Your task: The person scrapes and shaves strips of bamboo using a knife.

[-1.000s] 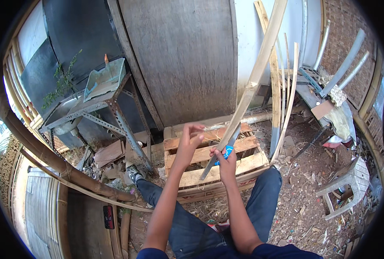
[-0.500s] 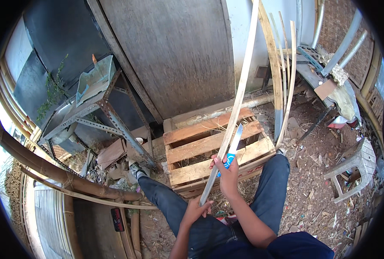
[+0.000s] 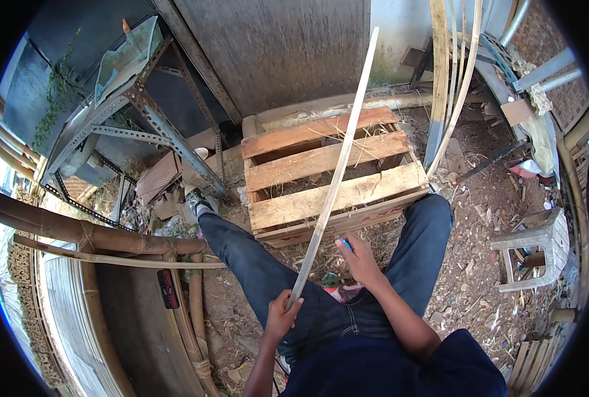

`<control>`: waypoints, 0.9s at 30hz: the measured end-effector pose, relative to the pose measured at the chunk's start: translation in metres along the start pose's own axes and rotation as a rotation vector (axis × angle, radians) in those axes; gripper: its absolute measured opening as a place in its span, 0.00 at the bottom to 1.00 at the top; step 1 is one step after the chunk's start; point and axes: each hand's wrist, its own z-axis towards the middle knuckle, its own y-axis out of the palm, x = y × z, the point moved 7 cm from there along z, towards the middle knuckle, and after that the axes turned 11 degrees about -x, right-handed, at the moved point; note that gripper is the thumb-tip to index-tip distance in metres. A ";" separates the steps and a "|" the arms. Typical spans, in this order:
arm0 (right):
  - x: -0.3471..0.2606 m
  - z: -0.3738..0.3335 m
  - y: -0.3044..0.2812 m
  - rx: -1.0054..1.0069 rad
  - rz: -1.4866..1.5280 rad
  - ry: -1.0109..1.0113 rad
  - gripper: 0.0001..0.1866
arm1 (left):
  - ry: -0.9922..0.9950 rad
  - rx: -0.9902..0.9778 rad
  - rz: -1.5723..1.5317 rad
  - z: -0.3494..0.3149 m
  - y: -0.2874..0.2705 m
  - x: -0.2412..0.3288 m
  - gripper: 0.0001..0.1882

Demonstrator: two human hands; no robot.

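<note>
My left hand is wrapped round the lower end of a long, pale bamboo strip. The strip slants up and away to the right, crossing above a slatted wooden crate between my legs. My right hand is closed just right of the strip, apart from it. A small bit of the knife's blue handle shows at its fingers, while the blade cannot be made out.
Several upright strips lean at the back right. A plastic stool stands on the littered ground at right, a metal-framed stand at back left. Bamboo poles line the left, with a phone-like red-and-black object beside them.
My right hand has come off the strip and moved down toward me, and the knife blade has gone from sight. The strip has slid lower with my left hand. The view has tilted down.
</note>
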 end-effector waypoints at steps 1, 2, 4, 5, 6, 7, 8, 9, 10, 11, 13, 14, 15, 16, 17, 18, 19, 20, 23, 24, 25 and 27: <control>-0.007 0.001 0.000 0.003 -0.082 -0.069 0.16 | -0.013 0.000 -0.005 -0.001 -0.001 0.001 0.08; -0.014 0.001 0.000 0.006 -0.162 -0.139 0.16 | -0.018 -0.020 0.019 -0.001 0.000 0.005 0.08; -0.015 0.004 -0.001 -0.037 -0.158 -0.111 0.17 | -0.021 -0.041 0.043 0.002 0.001 0.012 0.09; -0.013 0.005 -0.002 -0.096 -0.174 -0.029 0.16 | -0.037 -0.046 0.079 0.003 0.002 0.013 0.09; -0.009 0.005 -0.002 -0.152 -0.189 0.054 0.16 | -0.053 -0.053 0.117 0.003 0.004 0.015 0.10; -0.005 0.005 -0.002 -0.151 -0.187 0.060 0.16 | -0.057 -0.057 0.117 0.003 0.005 0.017 0.10; 0.000 0.007 -0.002 -0.132 -0.247 0.054 0.15 | -0.066 -0.063 0.137 0.004 0.006 0.019 0.11; 0.005 0.007 -0.002 -0.115 -0.306 0.051 0.14 | -0.077 -0.069 0.157 0.003 0.008 0.020 0.11; 0.011 0.006 0.000 -0.117 -0.304 0.060 0.14 | -0.085 -0.074 0.155 0.003 0.009 0.021 0.11; 0.018 0.006 0.007 -0.177 -0.379 0.110 0.14 | -0.095 -0.078 0.165 0.003 0.010 0.021 0.11; 0.018 0.006 0.022 -0.307 -0.574 0.097 0.15 | -0.109 -0.082 0.171 0.005 0.012 0.023 0.11; 0.019 0.003 0.025 -0.312 -0.574 0.103 0.15 | -0.127 -0.075 0.194 0.005 0.015 0.023 0.11; 0.017 0.001 0.032 -0.365 -0.618 0.081 0.15 | -0.144 -0.066 0.217 0.005 0.016 0.022 0.12; 0.014 -0.001 0.038 -0.419 -0.663 0.058 0.15 | -0.150 -0.066 0.212 0.006 0.017 0.020 0.12; 0.013 0.003 0.037 -0.456 -0.685 0.071 0.14 | -0.152 -0.071 0.232 0.008 0.018 0.017 0.13; 0.014 0.011 0.027 -0.390 -0.687 0.059 0.14 | -0.154 -0.078 0.253 0.009 0.019 0.016 0.14; 0.014 0.020 0.014 -0.325 -0.688 0.048 0.14 | -0.161 -0.080 0.250 0.005 0.020 0.017 0.14; 0.018 0.033 -0.006 -0.252 -0.715 0.132 0.15 | -0.189 -0.101 0.229 0.000 0.022 0.020 0.14; 0.055 0.072 -0.080 0.009 -0.709 0.298 0.17 | -0.253 -0.140 0.146 -0.018 0.029 0.011 0.15; 0.056 0.072 -0.083 0.004 -0.710 0.300 0.17 | -0.284 -0.158 0.087 -0.022 0.031 0.006 0.16; 0.058 0.072 -0.084 -0.013 -0.653 0.293 0.17 | -0.288 -0.157 0.083 -0.022 0.032 0.005 0.16; 0.058 0.064 -0.074 -0.038 -0.595 0.288 0.17 | -0.282 -0.165 0.118 -0.020 0.037 0.005 0.17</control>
